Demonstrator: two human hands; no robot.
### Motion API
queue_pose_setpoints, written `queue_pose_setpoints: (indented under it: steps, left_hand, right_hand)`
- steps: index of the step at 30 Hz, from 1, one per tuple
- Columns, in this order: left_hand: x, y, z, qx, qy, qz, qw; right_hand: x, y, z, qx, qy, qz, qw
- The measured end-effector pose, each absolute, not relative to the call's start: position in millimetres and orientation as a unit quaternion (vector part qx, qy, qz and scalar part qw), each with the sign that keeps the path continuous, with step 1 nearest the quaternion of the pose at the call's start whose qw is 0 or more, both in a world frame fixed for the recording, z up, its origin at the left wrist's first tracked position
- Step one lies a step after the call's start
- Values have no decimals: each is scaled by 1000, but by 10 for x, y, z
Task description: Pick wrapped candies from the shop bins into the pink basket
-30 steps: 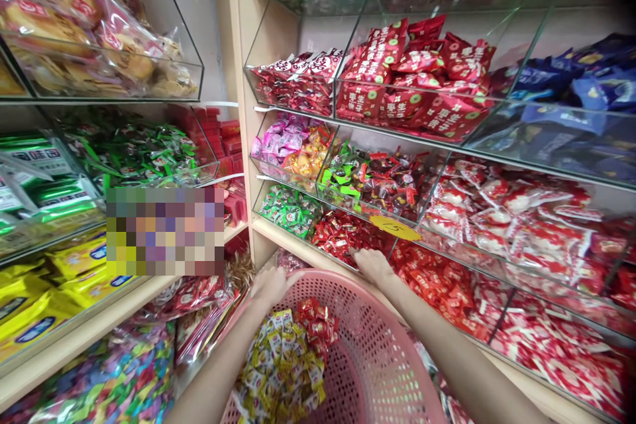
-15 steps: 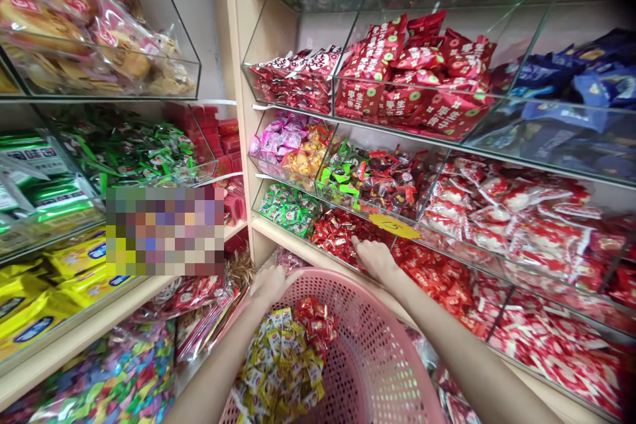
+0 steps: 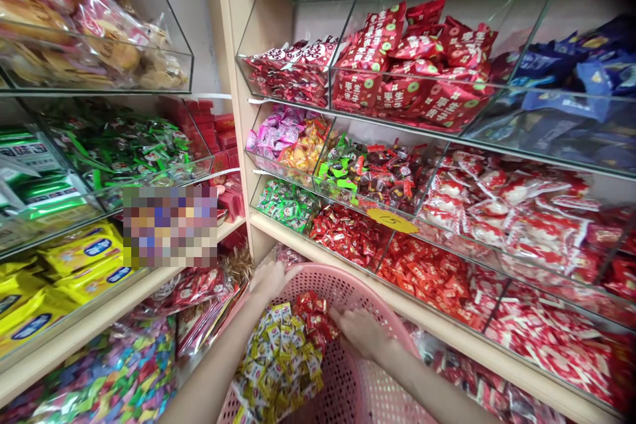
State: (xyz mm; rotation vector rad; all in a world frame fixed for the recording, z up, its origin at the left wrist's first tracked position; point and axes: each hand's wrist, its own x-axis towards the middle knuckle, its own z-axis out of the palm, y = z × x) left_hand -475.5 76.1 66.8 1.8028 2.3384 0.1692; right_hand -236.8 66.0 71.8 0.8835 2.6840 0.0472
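Note:
My left hand [image 3: 268, 280] is closed over the far left rim of a pink perforated basket [image 3: 392, 331]. Inside the basket, my right hand [image 3: 358, 332] is beside a small heap of red-wrapped candies [image 3: 314, 313], its fingers curled and touching them or just above. What the right fingers hold, if anything, is hidden. Yellow-and-white wrapped candies [image 3: 281, 361] fill the basket's left part.
Behind the basket runs a wooden shelf edge [image 3: 318, 253] with glass bins of red candies [image 3: 348, 235] and a yellow price tag [image 3: 392, 220]. Yellow packets [image 3: 84, 255] line the left shelf. Bagged multicoloured candies [image 3: 119, 371] lie low on the left.
My right hand has moved from the bin of red candies down and back into the basket, beside the red heap. My left hand stays at the rim. The view has shifted slightly.

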Motion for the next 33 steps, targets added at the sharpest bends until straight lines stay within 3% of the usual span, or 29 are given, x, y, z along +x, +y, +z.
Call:
queue_pose_setpoints:
  steps: [6,13,20,23,33]
  left_hand:
    - [-4754,760,688,606,786,58,104]
    - [-4761,753,693,609,785,58,97]
    - [-4750,756,695,602,789,65,102]
    - [-4746,741,720,602,788,66,109]
    - [-4745,700,796,598,790,72,112]
  right_hand:
    - [-2315,641,502,287,936,-5,203]
    - [-2345,710,571,307,933,-34,184]
    - [-2440,1106,1243,405,914,-26,10]
    - [-2485,1399,1374,458,889,-12,-25]
    - [-2681,1967,1244,488,872,8,33]
